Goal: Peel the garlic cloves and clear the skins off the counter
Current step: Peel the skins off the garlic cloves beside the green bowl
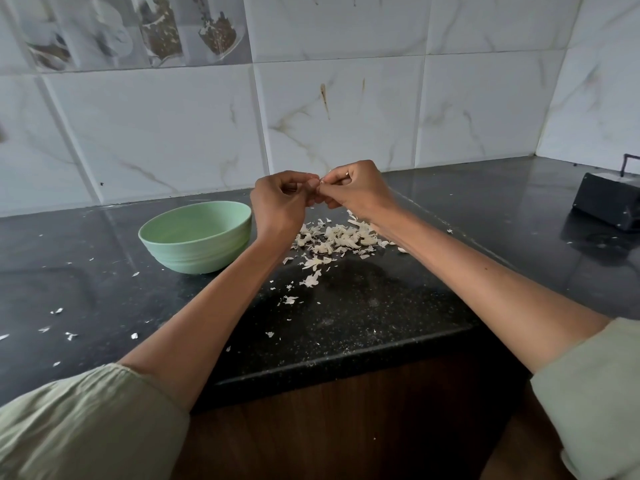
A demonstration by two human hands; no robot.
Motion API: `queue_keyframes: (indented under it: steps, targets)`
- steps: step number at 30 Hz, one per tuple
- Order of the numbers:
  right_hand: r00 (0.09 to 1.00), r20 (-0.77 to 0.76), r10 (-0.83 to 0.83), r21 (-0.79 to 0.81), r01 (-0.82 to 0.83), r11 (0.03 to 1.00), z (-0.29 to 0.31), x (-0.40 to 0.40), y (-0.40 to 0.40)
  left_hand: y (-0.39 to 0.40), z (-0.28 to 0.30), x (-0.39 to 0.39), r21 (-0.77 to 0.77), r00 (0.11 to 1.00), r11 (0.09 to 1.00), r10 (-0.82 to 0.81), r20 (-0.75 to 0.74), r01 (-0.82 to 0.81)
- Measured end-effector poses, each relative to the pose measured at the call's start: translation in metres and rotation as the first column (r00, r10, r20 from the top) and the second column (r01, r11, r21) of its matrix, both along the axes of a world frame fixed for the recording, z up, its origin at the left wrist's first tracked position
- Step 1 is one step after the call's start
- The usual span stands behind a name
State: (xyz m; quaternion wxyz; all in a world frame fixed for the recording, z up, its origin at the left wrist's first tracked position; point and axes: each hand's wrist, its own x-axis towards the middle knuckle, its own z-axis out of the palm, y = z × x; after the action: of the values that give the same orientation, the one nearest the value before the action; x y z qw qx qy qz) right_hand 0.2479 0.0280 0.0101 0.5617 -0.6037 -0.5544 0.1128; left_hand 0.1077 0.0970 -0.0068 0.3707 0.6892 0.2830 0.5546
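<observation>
The black counter [363, 317] is carrying everything, so places here are being given from the green bowl [195, 237] sitting on it. To the right of the bowl, a loose heap of garlic skins [337, 239] is lying on the stone, trailing toward the front edge in smaller flakes, and more flakes are lying scattered left of and in front of the bowl. Whether unpeeled cloves are hiding in the heap cannot be told. Far right of the bowl, near the corner, a dark boxy object [607, 204] is resting.

Above and to the right of the bowl, both hands are meeting in the air. The left hand [282, 200] is curling its fingers inward, apparently steadying the garlic clove [322, 181], of which only a pale sliver is showing between the fingertips. The right hand [356, 188] is pinching at that same spot with thumb and forefinger, seemingly tugging at skin; its other fingers are folded in.

The step under way looks like stripping one clove. To do it well, the left hand should be holding firm without crushing, while the right is peeling from the tip in long strips, not crumbs. Working directly over the heap would be keeping fresh flakes together, making the later sweep easier. The bowl's contents are not visible from here.
</observation>
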Motion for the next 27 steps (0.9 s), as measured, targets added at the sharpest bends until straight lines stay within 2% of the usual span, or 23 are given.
queue_keyframes:
  steps: [5,12,16,19,23,27]
  targets:
    - [0.997,0.054,-0.050,0.006,0.050,0.999,0.001,-0.001,-0.004,-0.008,0.001,-0.001,0.018,0.998,1.000,-0.023,-0.054,0.024]
    - [0.991,0.111,-0.078,0.019,0.077,0.997,0.005,-0.015,-0.027,-0.047,0.017,-0.018,0.129,0.989,0.992,0.019,-0.147,0.000]
    - [0.984,0.178,-0.020,0.067,0.008,0.998,0.007,-0.045,-0.047,-0.066,0.024,-0.051,0.215,0.982,0.975,0.088,-0.166,-0.051]
    - [0.961,0.267,0.073,0.028,-0.084,0.996,0.011,-0.076,-0.062,-0.077,0.021,-0.089,0.234,0.979,0.968,0.134,-0.156,-0.095]
    - [0.877,0.450,0.169,-0.067,-0.156,0.985,0.005,-0.126,-0.083,-0.079,0.007,-0.151,0.036,0.988,0.987,0.156,0.022,-0.156]
    - [0.730,0.609,0.310,-0.247,-0.197,0.949,-0.019,-0.171,-0.092,-0.074,-0.007,-0.201,-0.220,0.952,0.956,0.236,0.192,-0.193]
